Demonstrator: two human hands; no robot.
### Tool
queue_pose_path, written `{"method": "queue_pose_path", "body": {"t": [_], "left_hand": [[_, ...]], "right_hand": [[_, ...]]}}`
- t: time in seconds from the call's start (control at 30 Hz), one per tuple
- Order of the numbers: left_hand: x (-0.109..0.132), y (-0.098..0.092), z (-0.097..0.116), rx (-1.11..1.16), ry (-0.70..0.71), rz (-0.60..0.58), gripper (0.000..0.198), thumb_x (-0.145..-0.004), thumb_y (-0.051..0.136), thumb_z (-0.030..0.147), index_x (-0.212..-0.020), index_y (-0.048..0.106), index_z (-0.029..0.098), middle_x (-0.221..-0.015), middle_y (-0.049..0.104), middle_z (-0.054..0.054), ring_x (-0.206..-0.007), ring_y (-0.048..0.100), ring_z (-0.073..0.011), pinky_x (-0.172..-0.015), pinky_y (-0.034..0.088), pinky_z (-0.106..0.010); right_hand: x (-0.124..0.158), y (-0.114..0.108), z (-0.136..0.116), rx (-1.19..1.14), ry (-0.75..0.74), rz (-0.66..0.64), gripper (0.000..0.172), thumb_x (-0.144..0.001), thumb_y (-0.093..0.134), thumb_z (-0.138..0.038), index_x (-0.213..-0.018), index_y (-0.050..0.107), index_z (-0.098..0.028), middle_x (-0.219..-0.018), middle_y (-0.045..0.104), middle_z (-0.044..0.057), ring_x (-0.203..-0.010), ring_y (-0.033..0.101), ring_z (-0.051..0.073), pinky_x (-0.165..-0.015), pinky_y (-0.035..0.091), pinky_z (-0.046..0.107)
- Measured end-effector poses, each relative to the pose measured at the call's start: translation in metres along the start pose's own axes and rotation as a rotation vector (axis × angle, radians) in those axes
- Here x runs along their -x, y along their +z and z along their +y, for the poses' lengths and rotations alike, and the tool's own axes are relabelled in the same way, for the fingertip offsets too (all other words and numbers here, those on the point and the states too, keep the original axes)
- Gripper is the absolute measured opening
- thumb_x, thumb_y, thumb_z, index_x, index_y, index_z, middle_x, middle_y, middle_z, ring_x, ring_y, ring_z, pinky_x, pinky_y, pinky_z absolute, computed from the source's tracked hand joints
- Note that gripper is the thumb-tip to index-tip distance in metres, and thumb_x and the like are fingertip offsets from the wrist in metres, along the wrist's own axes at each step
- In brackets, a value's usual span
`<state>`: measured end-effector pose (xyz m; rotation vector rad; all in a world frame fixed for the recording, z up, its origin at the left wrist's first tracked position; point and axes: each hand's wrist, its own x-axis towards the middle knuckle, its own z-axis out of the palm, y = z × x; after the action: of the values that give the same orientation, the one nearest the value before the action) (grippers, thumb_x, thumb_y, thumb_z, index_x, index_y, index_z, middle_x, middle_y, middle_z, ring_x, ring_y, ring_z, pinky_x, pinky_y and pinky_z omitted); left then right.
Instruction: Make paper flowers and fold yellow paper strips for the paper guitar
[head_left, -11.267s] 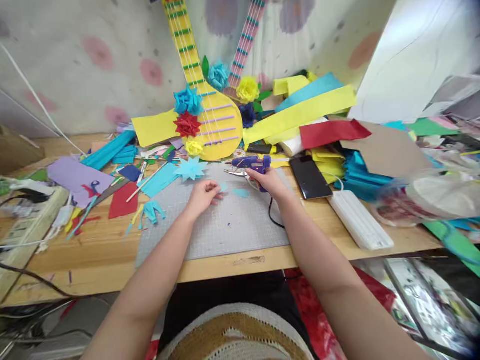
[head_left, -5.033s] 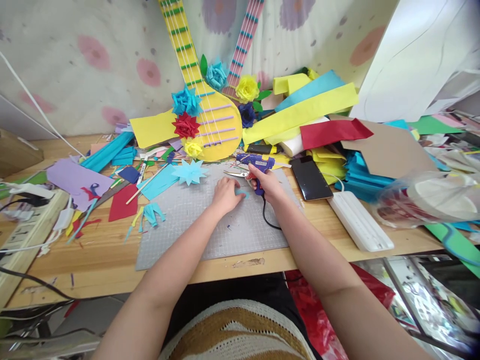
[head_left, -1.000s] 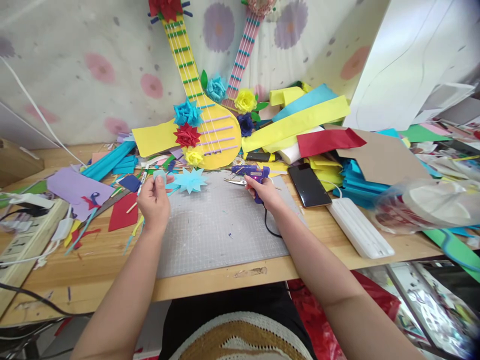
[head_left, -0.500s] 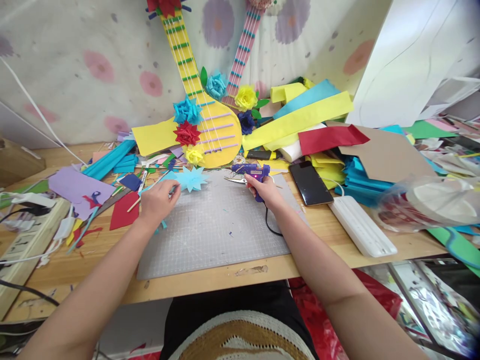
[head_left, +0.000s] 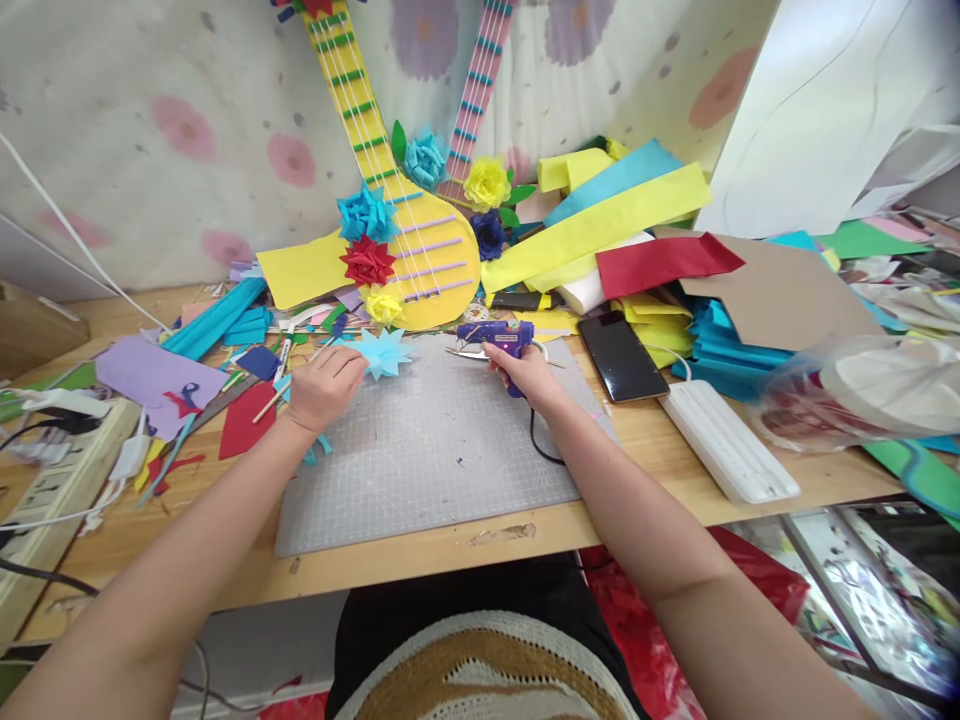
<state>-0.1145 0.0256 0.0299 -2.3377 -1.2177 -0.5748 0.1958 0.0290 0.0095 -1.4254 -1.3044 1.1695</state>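
Note:
My left hand [head_left: 324, 385] rests at the far left corner of the grey cutting mat [head_left: 442, 450], fingers curled, its fingertips touching the light blue paper star [head_left: 384, 352]. What it holds, if anything, is hidden. My right hand [head_left: 521, 370] is wrapped round the handle of the purple glue gun [head_left: 496, 335], which points left over the mat's far edge. Small scissors [head_left: 465, 352] lie just below the gun's nozzle. A black cord [head_left: 538, 445] runs from the gun across the mat.
A yellow paper guitar [head_left: 420, 250] with paper flowers leans on the wall behind. Coloured paper sheets [head_left: 622, 215] pile at the back right. A black phone [head_left: 621, 355] and a white box [head_left: 731, 440] lie right of the mat. Scraps and a power strip [head_left: 52, 460] sit left.
My left hand, raised with a small light blue piece a second ago, has come down beside the paper star. My right hand stays on the glue gun.

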Motion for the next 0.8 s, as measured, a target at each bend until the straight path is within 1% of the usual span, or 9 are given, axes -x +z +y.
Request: {"method": "queue_pose_path", "body": {"t": [0.17,0.3,0.47,0.57,0.7,0.8], "left_hand": [[-0.003,0.007,0.0,0.021,0.0,0.004,0.026,-0.084,0.042,0.02,-0.094,0.066,0.021,-0.093,0.069,-0.008,-0.086,0.062,-0.0202,-0.075,0.047,-0.033],[-0.007,0.01,-0.002,-0.019,-0.041,-0.016,0.031,-0.084,0.041,0.02,-0.106,0.063,0.017,-0.089,0.069,-0.009,-0.086,0.062,-0.0219,-0.075,0.046,-0.033],[-0.011,0.012,0.0,-0.021,-0.086,-0.053,0.032,-0.083,0.041,0.019,-0.107,0.062,0.016,-0.085,0.068,-0.01,-0.085,0.061,-0.0228,-0.067,0.043,-0.032],[-0.01,0.014,0.001,-0.042,-0.08,-0.075,0.031,-0.083,0.041,0.018,-0.107,0.062,0.016,-0.082,0.067,-0.01,-0.084,0.061,-0.0231,-0.063,0.042,-0.03],[-0.008,0.016,0.002,-0.073,-0.027,-0.102,0.034,-0.083,0.04,0.015,-0.11,0.061,0.015,-0.083,0.066,-0.011,-0.085,0.061,-0.0243,-0.066,0.044,-0.032],[-0.006,0.015,0.004,-0.069,-0.014,-0.159,0.037,-0.083,0.038,0.012,-0.113,0.059,0.014,-0.084,0.066,-0.012,-0.087,0.06,-0.0251,-0.067,0.045,-0.034]], "right_hand": [[-0.001,0.0,0.001,0.022,-0.001,0.006,0.044,-0.068,0.061,-0.061,-0.057,0.054,-0.019,-0.042,0.045,-0.002,-0.039,0.041,0.009,-0.039,0.033,0.024],[0.0,0.0,-0.001,0.006,-0.002,0.004,0.043,-0.069,0.061,-0.06,-0.057,0.053,-0.02,-0.043,0.045,-0.002,-0.039,0.041,0.009,-0.04,0.034,0.024],[0.002,0.0,-0.003,0.008,0.014,0.003,0.04,-0.072,0.061,-0.056,-0.057,0.053,-0.019,-0.044,0.045,-0.002,-0.04,0.041,0.009,-0.041,0.034,0.025],[0.002,0.0,-0.003,0.011,0.016,-0.003,0.041,-0.071,0.061,-0.057,-0.057,0.053,-0.019,-0.045,0.046,-0.001,-0.041,0.042,0.009,-0.041,0.034,0.025],[0.001,0.0,-0.002,0.023,0.013,0.001,0.043,-0.071,0.06,-0.059,-0.057,0.053,-0.019,-0.044,0.044,-0.002,-0.04,0.041,0.009,-0.041,0.033,0.024],[0.001,0.0,-0.003,0.028,0.016,0.014,0.042,-0.07,0.061,-0.058,-0.058,0.054,-0.018,-0.044,0.044,-0.002,-0.039,0.04,0.009,-0.041,0.033,0.024]]}}
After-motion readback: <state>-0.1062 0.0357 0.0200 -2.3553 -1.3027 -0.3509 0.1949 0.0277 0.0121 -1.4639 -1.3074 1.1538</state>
